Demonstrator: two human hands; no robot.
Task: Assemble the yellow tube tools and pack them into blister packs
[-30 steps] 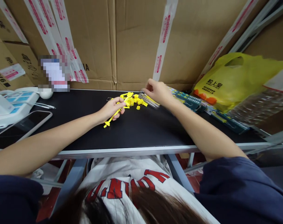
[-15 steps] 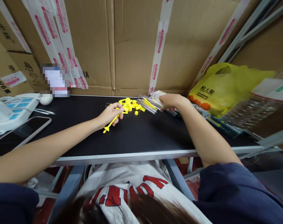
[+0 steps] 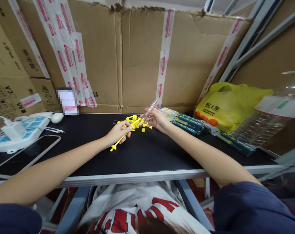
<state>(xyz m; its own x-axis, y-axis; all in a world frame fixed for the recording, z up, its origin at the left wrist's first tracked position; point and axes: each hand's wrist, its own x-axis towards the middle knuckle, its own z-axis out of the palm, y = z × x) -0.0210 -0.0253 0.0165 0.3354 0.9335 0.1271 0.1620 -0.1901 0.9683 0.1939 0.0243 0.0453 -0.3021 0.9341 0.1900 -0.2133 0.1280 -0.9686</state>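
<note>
My left hand (image 3: 118, 132) is closed around a thin yellow plastic rod (image 3: 117, 143), whose lower end, with small crosspieces, sticks out below the fingers. Close beside it, my right hand (image 3: 158, 120) grips a clear plastic tube (image 3: 152, 105), tilted with its upper end pointing up and right. The tube's lower end meets the upper end of the yellow piece in my left hand, or lies just in front of it; I cannot tell which. Loose yellow plastic parts (image 3: 131, 117) and small yellow caps (image 3: 143, 130) lie on the black table between and behind my hands.
Flat printed boxes (image 3: 186, 122) are stacked right of my right hand. Beyond them are a yellow plastic bag (image 3: 225, 104) and a large clear bottle (image 3: 256, 117). A power strip (image 3: 8, 144) and a phone (image 3: 28, 156) lie at left. Cardboard (image 3: 140, 65) stands behind the table.
My right hand has moved left from the bundle of clear tubes to beside my left hand, bringing a clear tube. The left hand keeps its hold on the yellow rod. The view has tilted up.
</note>
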